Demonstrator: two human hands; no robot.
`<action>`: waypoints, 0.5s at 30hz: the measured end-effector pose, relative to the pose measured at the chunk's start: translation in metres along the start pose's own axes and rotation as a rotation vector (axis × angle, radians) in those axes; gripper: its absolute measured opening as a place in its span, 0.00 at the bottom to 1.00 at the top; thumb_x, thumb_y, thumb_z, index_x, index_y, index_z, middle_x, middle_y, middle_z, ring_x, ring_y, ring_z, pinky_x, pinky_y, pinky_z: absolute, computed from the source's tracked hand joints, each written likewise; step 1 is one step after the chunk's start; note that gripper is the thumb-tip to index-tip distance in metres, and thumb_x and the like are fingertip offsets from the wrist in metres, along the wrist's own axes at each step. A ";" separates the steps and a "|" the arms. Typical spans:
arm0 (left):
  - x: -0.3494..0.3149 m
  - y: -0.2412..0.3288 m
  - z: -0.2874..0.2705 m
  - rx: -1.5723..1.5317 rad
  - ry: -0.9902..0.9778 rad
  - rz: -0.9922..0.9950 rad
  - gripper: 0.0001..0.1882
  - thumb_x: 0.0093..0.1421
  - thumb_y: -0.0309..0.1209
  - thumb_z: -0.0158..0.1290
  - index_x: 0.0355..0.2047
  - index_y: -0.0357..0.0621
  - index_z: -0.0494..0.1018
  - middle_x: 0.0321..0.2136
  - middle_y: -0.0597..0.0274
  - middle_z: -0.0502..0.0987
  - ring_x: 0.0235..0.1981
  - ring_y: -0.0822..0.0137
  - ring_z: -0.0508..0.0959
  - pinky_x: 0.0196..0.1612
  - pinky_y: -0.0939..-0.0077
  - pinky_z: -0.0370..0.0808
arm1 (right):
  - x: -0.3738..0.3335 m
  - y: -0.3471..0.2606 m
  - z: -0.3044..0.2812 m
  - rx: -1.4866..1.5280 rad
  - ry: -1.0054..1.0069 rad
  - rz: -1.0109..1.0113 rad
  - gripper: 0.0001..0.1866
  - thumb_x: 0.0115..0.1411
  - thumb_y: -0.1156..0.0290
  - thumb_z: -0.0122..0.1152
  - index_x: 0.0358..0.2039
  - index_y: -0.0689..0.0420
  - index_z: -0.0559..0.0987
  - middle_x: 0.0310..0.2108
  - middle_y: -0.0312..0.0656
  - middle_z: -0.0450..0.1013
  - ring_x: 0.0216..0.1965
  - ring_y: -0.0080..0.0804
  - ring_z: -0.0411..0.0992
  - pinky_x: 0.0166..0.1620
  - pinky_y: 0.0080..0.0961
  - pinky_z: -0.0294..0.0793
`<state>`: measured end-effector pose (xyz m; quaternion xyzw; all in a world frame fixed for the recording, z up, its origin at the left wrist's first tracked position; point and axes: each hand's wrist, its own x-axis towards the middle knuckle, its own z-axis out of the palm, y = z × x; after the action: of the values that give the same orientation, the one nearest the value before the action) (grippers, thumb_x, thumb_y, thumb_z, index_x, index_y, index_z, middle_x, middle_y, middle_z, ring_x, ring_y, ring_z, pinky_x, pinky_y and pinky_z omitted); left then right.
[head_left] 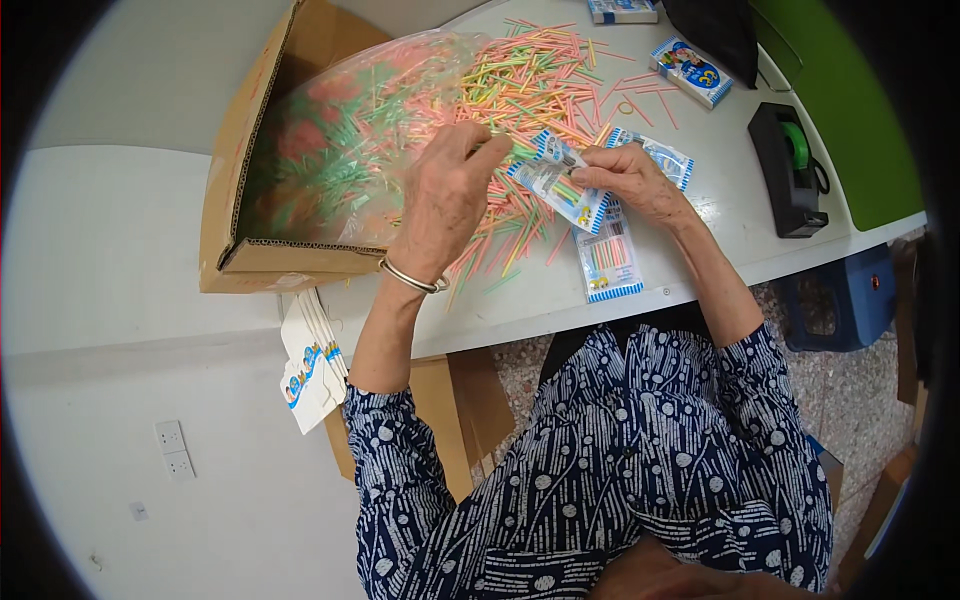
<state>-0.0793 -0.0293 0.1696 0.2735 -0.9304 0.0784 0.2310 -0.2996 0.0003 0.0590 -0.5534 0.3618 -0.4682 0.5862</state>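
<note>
My right hand [640, 182] pinches a small clear packet [568, 188] with blue-striped ends, tilted above the table. Several thin coloured sticks show inside it. Close to the packet's upper left end, my left hand [448, 195] has its thumb and fingers pressed together; what is between them, if anything, is hidden. Beneath both hands spreads a big heap of thin pink, green, yellow and orange sticks [535, 75]. A filled packet [608, 258] lies flat just below my right hand, and another packet [668, 160] lies partly behind that hand.
At left, a cardboard box [232, 190] on its side holds a clear plastic bag [345, 125] of sticks. A black tape dispenser [780, 170], a small printed box [692, 72] and a black bag [715, 30] are on the right. Folded white cartons [318, 365] hang by the table's edge.
</note>
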 end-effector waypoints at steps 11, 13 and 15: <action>0.000 0.008 0.023 -0.550 0.020 -0.278 0.14 0.60 0.24 0.49 0.46 0.37 0.69 0.41 0.50 0.74 0.40 0.53 0.76 0.42 0.68 0.73 | 0.000 -0.002 0.004 0.074 -0.016 0.046 0.15 0.61 0.63 0.57 0.38 0.63 0.80 0.27 0.29 0.73 0.30 0.12 0.66 0.34 0.13 0.66; 0.001 0.015 0.026 -0.627 -0.033 -0.342 0.14 0.61 0.26 0.48 0.47 0.36 0.68 0.43 0.47 0.73 0.41 0.49 0.75 0.42 0.66 0.73 | 0.000 0.000 0.006 0.096 0.006 0.074 0.14 0.62 0.64 0.56 0.35 0.64 0.79 0.27 0.27 0.71 0.30 0.11 0.65 0.35 0.13 0.65; 0.005 0.022 0.026 -0.475 -0.020 -0.166 0.17 0.61 0.29 0.49 0.49 0.36 0.67 0.42 0.46 0.74 0.40 0.49 0.76 0.43 0.65 0.73 | 0.000 0.002 0.005 0.139 -0.057 0.045 0.15 0.62 0.64 0.56 0.40 0.64 0.79 0.31 0.29 0.74 0.33 0.12 0.67 0.38 0.13 0.67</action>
<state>-0.1048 -0.0196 0.1489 0.2876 -0.8993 -0.1646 0.2854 -0.2945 0.0020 0.0574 -0.5163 0.3239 -0.4628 0.6437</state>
